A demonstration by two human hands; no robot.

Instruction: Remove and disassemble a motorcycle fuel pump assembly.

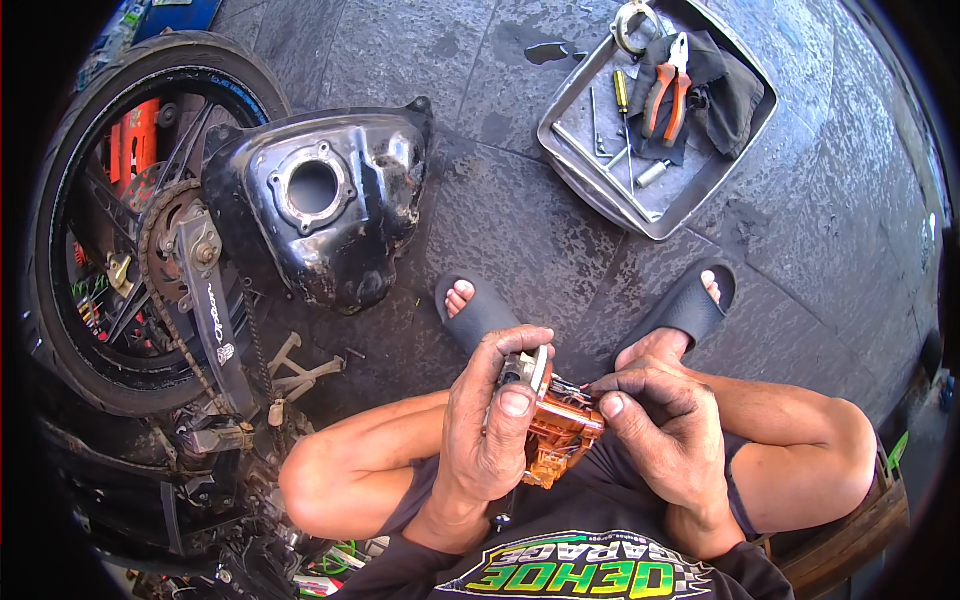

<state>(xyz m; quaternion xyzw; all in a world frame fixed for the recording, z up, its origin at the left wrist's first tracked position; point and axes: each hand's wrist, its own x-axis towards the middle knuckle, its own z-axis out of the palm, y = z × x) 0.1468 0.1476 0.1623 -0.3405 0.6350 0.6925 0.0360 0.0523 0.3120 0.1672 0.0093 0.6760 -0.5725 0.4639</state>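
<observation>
Orange unit [562, 432] in curled left hand [484, 425], right hand [668, 428] nearly closed alongside, hold unclear

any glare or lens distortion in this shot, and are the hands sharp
Head view: glare streaks the glossy black metal tank and mottled dark stone floor; head view: fisheye curves the outer scene, corners black; head view: grimy left hand and grimy right hand look fairly sharp.

Orange device [562, 428] partly out of sight behind left grip [487, 425].
</observation>
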